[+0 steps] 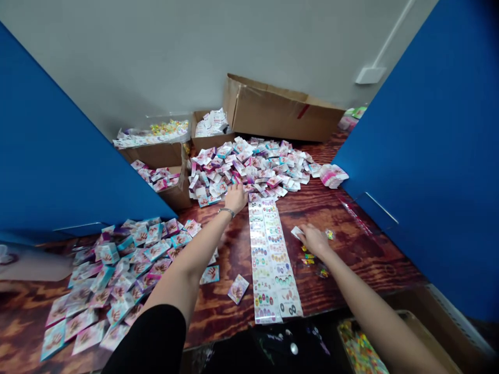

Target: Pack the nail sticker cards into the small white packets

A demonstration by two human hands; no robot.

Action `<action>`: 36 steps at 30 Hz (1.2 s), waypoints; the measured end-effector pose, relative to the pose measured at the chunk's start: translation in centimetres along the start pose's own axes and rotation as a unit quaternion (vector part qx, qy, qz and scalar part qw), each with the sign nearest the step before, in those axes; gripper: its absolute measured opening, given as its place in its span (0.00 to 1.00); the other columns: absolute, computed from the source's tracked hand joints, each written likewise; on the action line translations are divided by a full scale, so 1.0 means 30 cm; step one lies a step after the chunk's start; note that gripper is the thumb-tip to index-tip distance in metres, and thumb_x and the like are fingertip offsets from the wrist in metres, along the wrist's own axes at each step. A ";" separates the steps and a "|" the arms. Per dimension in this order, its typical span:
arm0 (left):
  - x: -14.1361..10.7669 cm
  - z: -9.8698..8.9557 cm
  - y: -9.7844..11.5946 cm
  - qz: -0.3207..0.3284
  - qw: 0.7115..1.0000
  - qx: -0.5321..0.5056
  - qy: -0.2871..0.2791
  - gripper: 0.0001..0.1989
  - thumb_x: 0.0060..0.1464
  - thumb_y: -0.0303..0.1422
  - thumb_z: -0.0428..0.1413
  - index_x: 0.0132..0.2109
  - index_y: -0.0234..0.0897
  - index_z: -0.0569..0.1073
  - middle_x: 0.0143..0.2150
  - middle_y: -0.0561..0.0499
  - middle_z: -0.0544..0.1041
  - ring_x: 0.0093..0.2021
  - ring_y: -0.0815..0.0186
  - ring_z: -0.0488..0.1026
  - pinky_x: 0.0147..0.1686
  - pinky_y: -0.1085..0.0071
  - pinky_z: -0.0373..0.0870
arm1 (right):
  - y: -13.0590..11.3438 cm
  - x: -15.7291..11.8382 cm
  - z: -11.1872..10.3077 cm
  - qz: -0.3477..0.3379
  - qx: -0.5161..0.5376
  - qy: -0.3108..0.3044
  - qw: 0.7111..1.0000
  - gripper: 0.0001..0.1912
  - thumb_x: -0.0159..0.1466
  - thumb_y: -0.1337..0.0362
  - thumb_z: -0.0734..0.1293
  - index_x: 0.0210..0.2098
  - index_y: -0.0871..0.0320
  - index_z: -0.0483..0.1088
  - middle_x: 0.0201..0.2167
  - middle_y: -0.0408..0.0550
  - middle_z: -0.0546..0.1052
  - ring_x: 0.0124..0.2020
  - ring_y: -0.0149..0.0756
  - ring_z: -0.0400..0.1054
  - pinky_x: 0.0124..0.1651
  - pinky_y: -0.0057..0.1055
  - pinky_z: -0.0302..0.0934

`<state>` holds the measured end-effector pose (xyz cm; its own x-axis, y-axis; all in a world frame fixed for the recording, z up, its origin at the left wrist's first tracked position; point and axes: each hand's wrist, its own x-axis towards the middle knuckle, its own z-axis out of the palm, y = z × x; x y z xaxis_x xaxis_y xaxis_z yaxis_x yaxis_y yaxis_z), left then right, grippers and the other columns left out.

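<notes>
My left hand reaches to the near edge of a heap of small printed boxes. Its fingers are bent and bunched among the boxes, and what they grip is hidden. A small white packet is pinched in my right hand, just above the table. Small wrapped pieces in yellow and clear film lie beneath and beside that hand. Between my hands runs a strip of nail sticker sheets, lying flat toward the table's front edge. One printed box rests alone left of the strip.
A second pile of printed boxes spreads under my left arm. Cardboard cartons stand along the wall, one with white packets. Blue panels flank the table. A tray of colourful wrapped pieces sits below the front edge at right.
</notes>
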<state>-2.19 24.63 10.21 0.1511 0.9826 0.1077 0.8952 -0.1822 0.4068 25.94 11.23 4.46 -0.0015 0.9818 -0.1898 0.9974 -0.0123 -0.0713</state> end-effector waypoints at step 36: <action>-0.377 -0.044 -0.188 0.294 0.911 0.115 -0.266 0.20 0.56 0.27 0.51 0.56 0.39 0.70 0.55 0.40 0.69 0.49 0.56 0.70 0.45 0.65 0.67 | -0.259 -0.244 -0.105 -0.163 0.299 0.177 0.923 0.13 0.66 0.63 0.62 0.50 0.57 0.66 0.41 0.49 0.78 0.39 0.39 0.74 0.42 0.33 0.66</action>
<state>-9.50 14.49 7.90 0.7602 0.6060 -0.2342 0.6483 -0.7308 0.2134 18.43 4.72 9.50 -0.1653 0.9509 0.2615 0.7293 0.2963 -0.6167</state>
